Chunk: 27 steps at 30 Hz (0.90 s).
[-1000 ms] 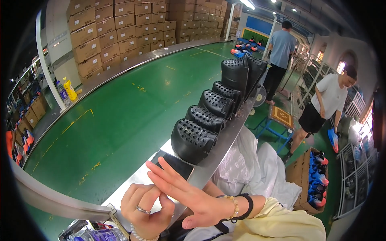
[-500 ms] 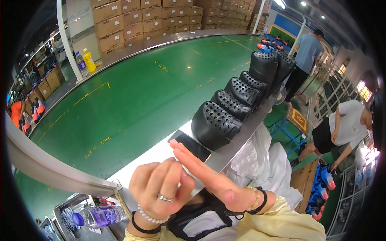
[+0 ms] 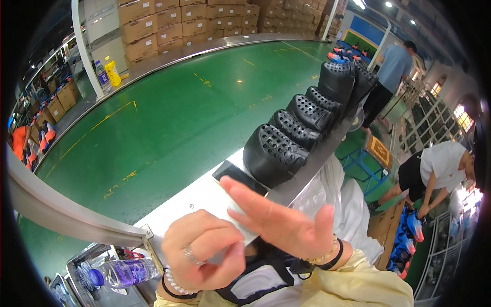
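Hands meeting above the ledge, nothing clearly held.

Left hand (image 3: 204, 253) is curling loosely; right hand (image 3: 284, 225) is lying flat, fingers reaching toward the dark phone (image 3: 239, 179), risking nudging it into the black clogs (image 3: 273, 153).

Brown cardboard boxes (image 3: 174, 23) stacked along the far wall; a dark phone screen (image 3: 239, 177) lies flat on the bench; an open brown box (image 3: 383, 230) stands lower right.

The left hand (image 3: 204, 253) curls shut, so whatever its fingers close on cannot be told. The right hand (image 3: 279, 222) covers the near corner of the black phone (image 3: 239, 177) on the bench (image 3: 204, 197). Beyond the phone, each black perforated clog (image 3: 271, 153) partly hides the next. Left of the left hand, the water bottle (image 3: 123, 272) is blurred.
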Motion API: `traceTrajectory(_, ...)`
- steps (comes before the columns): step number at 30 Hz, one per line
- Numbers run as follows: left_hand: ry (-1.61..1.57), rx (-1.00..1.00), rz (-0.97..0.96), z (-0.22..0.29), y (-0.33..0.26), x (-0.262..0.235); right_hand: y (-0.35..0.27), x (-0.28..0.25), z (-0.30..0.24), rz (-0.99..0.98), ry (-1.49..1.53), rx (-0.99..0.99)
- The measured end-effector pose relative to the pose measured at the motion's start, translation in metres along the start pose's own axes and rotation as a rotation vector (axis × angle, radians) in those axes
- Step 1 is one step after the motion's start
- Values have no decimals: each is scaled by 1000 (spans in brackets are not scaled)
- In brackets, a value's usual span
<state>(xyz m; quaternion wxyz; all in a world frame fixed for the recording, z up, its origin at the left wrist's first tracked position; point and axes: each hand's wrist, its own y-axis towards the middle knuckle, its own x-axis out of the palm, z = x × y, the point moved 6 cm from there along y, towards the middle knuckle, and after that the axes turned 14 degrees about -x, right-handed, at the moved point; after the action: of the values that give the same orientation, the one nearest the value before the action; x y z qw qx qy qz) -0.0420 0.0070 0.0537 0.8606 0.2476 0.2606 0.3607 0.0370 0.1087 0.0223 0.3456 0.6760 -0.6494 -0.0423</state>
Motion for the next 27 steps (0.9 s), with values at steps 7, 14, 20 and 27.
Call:
traceTrajectory(7,190,-288,61,-37,14,1,-16,-33,-42,132,-360,-165)
traceTrajectory(14,467,-629,87,-64,-24,-37,-61,-74,16,-48,-501,240)
traceTrajectory(20,503,-841,115,-145,-76,-47,-97,-97,82,-365,-807,639)
traceTrajectory(27,349,-601,598,-183,6,-85,-92,-82,144,-421,-491,990)
